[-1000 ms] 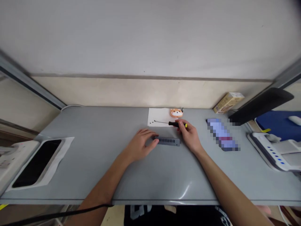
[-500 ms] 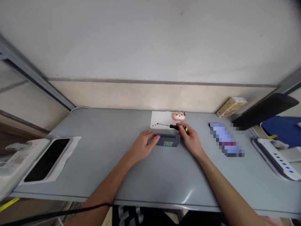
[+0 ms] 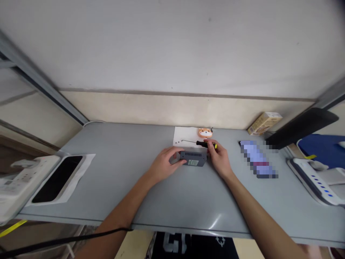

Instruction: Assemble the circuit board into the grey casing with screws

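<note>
The right hand (image 3: 219, 158) is closed in a pinch around a screwdriver (image 3: 202, 144), whose ribbed black handle ends in a yellow cap, and its thin steel shaft reaches left over a sheet of white paper (image 3: 185, 134). The left hand (image 3: 164, 164) is curved, half closed, over the left end of a vented metal box (image 3: 193, 158), a dark grey rectangular casing with a row of narrow slots and a small pale label on its face. The box sits between the hands, at the near edge of the paper, on a smooth grey tabletop (image 3: 115, 180).

On the paper lie tiny dark specks (image 3: 176, 142), too small to identify. A glossy orange animal-faced figure (image 3: 205, 132) sits at the paper's far edge. To the right lie a pixelated, unreadable object (image 3: 257, 160) and a tan cardboard carton (image 3: 264, 123) against the wall. Further right is a white device with blue lights (image 3: 315, 181). To the left, a black phone (image 3: 57, 179) rests on a white sheet, beside a white power strip (image 3: 18, 180).
</note>
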Demonstrator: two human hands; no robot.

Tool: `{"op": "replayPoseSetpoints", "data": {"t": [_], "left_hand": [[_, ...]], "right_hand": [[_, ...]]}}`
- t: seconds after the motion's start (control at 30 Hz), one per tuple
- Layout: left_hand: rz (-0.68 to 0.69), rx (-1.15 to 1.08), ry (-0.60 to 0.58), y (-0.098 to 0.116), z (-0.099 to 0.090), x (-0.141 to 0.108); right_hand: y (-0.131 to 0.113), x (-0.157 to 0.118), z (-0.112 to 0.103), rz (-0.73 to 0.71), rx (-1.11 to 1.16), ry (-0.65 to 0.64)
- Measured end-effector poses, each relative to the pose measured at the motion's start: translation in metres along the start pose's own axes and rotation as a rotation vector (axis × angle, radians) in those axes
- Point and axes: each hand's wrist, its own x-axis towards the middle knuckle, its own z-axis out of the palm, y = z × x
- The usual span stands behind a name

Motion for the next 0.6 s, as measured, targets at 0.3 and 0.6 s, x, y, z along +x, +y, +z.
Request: {"op": "replayPoseSetpoints", "data": {"t": [0.3, 0.6], "left_hand": [[0.058, 0.061, 0.073, -0.009, 0.010, 0.000], [0.075, 0.084, 0.077, -0.009, 0.010, 0.002]], "right_hand": [[0.002, 0.000, -0.002, -0.019, -0.011, 0.064], [-0.004, -0.002, -0.003, -0.004, 0.026, 0.073]]}}
